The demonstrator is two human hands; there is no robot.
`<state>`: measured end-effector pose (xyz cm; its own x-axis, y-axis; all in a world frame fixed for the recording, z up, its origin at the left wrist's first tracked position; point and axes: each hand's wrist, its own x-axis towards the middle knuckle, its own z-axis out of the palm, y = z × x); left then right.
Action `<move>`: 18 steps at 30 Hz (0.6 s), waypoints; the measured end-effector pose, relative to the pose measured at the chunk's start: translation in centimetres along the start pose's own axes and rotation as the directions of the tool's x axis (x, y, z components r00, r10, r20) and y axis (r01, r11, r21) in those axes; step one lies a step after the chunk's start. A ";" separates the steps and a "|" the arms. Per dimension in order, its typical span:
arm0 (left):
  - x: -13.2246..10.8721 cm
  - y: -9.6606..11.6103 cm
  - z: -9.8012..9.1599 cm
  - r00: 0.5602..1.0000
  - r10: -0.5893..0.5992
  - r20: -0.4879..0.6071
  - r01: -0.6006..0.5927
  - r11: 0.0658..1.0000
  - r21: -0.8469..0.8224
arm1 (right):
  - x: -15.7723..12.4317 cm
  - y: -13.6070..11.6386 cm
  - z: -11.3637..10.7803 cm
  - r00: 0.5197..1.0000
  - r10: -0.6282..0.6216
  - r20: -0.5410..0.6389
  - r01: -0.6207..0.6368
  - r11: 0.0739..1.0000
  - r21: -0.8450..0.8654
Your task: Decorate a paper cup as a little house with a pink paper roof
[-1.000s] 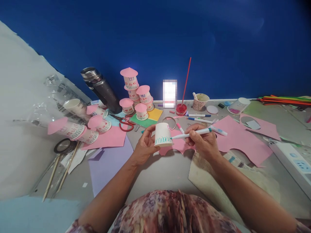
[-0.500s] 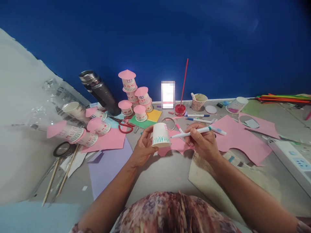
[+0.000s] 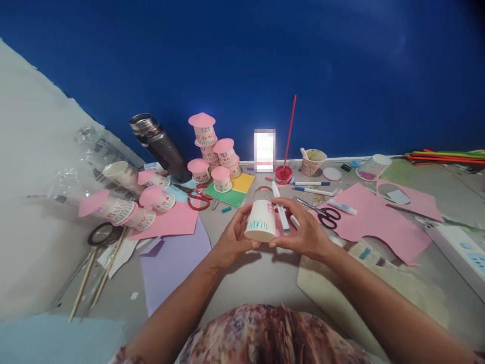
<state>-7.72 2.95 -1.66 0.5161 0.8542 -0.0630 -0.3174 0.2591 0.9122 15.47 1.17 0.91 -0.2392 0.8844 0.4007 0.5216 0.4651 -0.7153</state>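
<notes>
Left hand [image 3: 235,236]: curled around the left side of the cup, which is pinched between fingers and thumb.
Right hand [image 3: 306,228]: closed on the cup from the right, with the marker [image 3: 282,215] apparently tucked among its fingers, its slim tip pointed to the far side.
Paper cup [image 3: 259,215]: held above the surface [image 3: 242,285] between both hands, wide rim lowest.
Drawing on the cup: green strokes [image 3: 256,225] are laid along the rim and a pink window [image 3: 270,208] is marked higher up; the side turned away cannot be seen.
Progress: the green edging seems well advanced; no red marks or pink cone are seen on this cup, though both are carried by the cup towers [image 3: 204,135] at far left.
Right of the hands: black-handled scissors [image 3: 329,218] and cut pink paper [image 3: 394,235] are set down.
Left of the hands: purple paper [image 3: 176,268] and lying cone-topped cups [image 3: 117,208] are spread.
</notes>
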 end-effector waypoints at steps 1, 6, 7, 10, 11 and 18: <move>0.0 0.1 -0.4 0.999 0.047 0.019 -0.048 0.998 0.047 | 0.0 0.1 -0.1 0.999 -0.032 0.018 0.033 0.998 -0.046; -0.2 1.0 -2.0 0.987 0.122 0.102 -0.154 0.895 0.419 | -0.2 0.8 0.2 0.975 -0.131 0.179 0.165 0.967 -0.194; -0.2 1.2 -2.1 0.987 0.113 0.118 -0.158 0.848 0.506 | -0.2 0.9 0.4 0.970 -0.132 0.202 0.172 0.965 -0.197; -0.3 1.8 -1.7 0.976 0.120 0.184 -0.215 0.687 0.694 | -0.3 1.1 0.5 0.965 -0.124 0.232 0.168 0.969 -0.180; -0.3 1.8 -1.6 0.971 0.132 0.198 -0.235 0.644 0.728 | -0.3 1.0 0.4 0.965 -0.124 0.232 0.164 0.973 -0.161; -0.1 1.5 -1.9 0.958 0.287 0.008 -0.183 0.590 0.786 | -0.3 0.0 -1.4 0.987 -0.134 -0.086 0.142 0.986 0.090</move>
<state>-9.79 4.10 -1.01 0.4099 0.8889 0.2043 0.3440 -0.3581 0.8680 16.69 0.88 1.60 -0.2356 0.8074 0.5409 0.4065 0.5874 -0.6998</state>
